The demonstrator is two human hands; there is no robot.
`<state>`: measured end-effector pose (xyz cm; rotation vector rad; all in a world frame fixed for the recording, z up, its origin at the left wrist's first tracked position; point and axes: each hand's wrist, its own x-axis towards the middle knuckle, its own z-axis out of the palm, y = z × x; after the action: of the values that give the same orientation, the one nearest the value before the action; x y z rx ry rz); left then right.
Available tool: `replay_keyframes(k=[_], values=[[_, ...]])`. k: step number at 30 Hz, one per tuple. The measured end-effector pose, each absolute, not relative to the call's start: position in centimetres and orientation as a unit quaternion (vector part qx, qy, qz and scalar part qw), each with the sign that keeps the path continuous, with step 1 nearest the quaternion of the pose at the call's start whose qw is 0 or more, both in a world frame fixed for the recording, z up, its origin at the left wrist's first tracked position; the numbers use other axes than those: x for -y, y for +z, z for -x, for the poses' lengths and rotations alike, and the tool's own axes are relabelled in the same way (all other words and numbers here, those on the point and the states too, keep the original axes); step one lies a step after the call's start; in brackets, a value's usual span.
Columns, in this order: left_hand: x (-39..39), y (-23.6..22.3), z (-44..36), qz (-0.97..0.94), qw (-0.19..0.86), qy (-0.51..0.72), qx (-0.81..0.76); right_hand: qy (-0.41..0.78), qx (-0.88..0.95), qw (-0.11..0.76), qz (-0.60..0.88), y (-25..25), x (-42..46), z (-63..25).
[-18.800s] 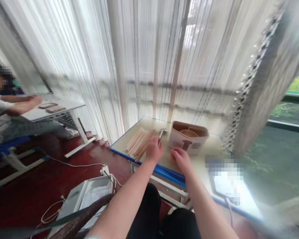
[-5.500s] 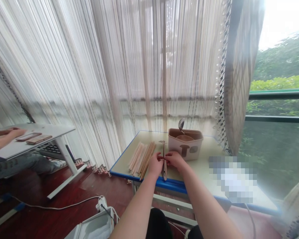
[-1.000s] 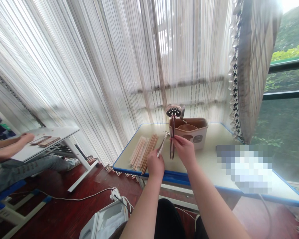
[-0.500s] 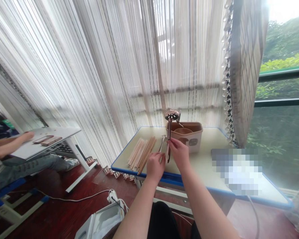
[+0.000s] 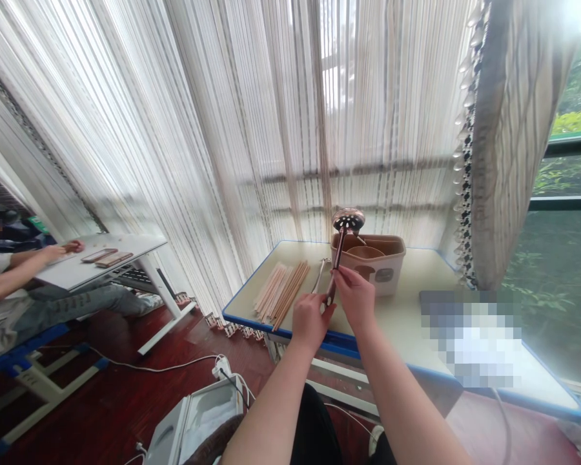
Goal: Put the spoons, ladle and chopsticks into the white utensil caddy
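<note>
A dark slotted ladle (image 5: 339,248) stands nearly upright over the table, its perforated bowl at the top. My right hand (image 5: 357,298) pinches the middle of its handle. Lower down, the fingers of my left hand (image 5: 310,323) close around the handle's end. Just behind the ladle is a brown and white utensil holder (image 5: 390,265) with compartments. Another utensil's head partly shows behind the ladle bowl, mostly hidden. Left of my hands lie several wooden chopsticks (image 5: 283,292), and a thin metal utensil (image 5: 319,274) rests between them and the holder.
The table (image 5: 407,323) has a blue edge, with a blurred-out object (image 5: 479,339) on its right. A curtain (image 5: 252,129) hangs behind. On the floor stands an open white box (image 5: 198,420) near a power cord. At left a person sits by another table (image 5: 77,274).
The ladle has tilted slightly, its bowl leaning right. My left fingers have come onto the handle's lower end. The view has turned a little left, and the seated person shows more.
</note>
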<state>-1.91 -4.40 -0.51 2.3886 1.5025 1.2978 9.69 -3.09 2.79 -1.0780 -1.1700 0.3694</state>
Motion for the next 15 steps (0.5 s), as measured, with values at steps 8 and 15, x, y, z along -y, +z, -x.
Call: replay_keyframes(k=[8,15], values=[[4.46,-0.45,2.23,-0.792,0.029,0.39,-0.468,0.177,0.517,0.69,0.474,3.61,3.59,-9.55],[4.39,-0.36,2.59,-0.802,0.079,0.392,-0.444,0.227,0.518,0.696,0.443,3.31,3.45,-9.73]])
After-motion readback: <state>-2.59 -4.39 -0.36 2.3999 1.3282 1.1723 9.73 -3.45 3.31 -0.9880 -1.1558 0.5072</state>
